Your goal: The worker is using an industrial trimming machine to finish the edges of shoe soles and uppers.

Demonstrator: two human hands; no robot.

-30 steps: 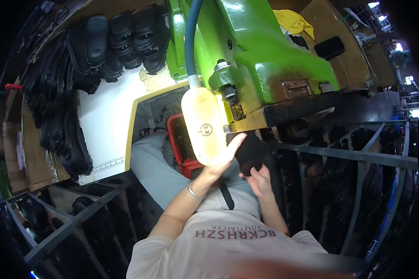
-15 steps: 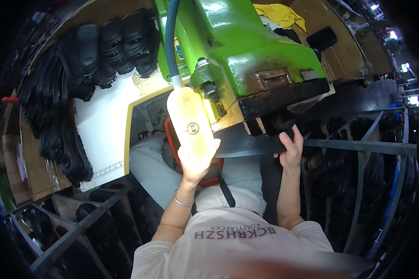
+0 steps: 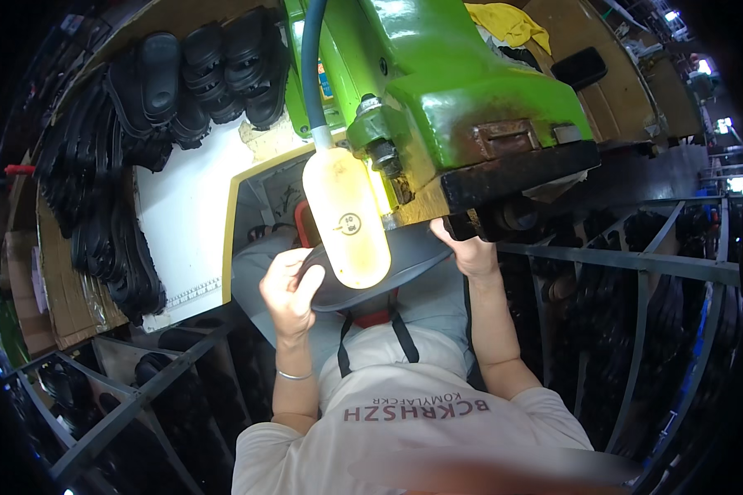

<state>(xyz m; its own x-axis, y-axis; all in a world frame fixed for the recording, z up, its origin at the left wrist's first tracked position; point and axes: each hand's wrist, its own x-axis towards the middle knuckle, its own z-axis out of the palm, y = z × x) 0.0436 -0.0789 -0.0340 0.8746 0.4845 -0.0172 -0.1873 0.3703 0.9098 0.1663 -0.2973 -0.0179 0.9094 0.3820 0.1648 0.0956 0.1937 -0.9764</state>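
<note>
A dark, curved shoe sole (image 3: 417, 257) spans the gap between my two hands, below the head of a green machine (image 3: 437, 91). My left hand (image 3: 287, 297) pinches its left end between thumb and fingers. At the right end my right hand (image 3: 475, 256) grips it, its fingertips partly hidden under the machine's black edge. A glowing oblong lamp (image 3: 347, 239) on a blue-grey hose (image 3: 312, 66) hangs in front and covers part of the sole.
Black slip-on shoes (image 3: 158, 78) lie heaped on a white, yellow-edged table (image 3: 182, 239) to the left. Metal racks (image 3: 140, 404) with dark footwear flank me on both sides. A yellow cloth (image 3: 512, 25) and a black object (image 3: 579, 68) sit in cardboard at the far right.
My left hand has moved left and down from behind the lamp. My right hand has shifted left and up, under the machine head. The sole has moved left and nearer my body.
</note>
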